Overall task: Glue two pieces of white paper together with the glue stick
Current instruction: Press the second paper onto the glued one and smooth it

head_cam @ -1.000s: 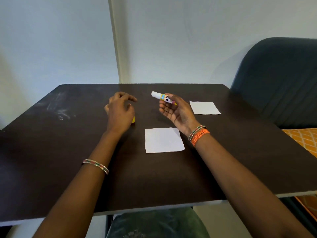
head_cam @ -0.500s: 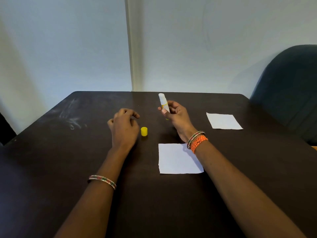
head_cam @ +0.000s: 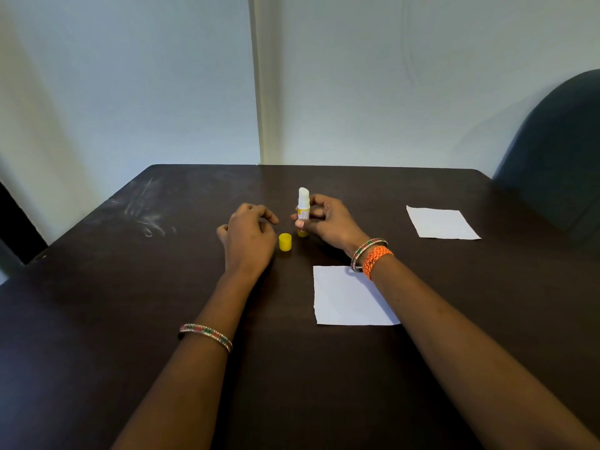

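Note:
My right hand (head_cam: 328,222) holds the uncapped glue stick (head_cam: 303,206) upright, its white glue tip pointing up and its yellow base near the table. The yellow cap (head_cam: 285,242) stands on the table between my hands. My left hand (head_cam: 248,235) rests beside the cap, fingers loosely curled, holding nothing. One white paper square (head_cam: 347,297) lies flat under my right forearm. A second white paper square (head_cam: 441,222) lies farther right and back.
The dark brown table (head_cam: 130,287) has white smudges at its back left. A dark blue chair back (head_cam: 558,157) stands at the right edge. A pale wall with a corner runs behind the table.
My right hand has turned the glue stick from lying sideways to upright and lowered it toward the table. My left hand stays by the cap. The view has shifted left and closer.

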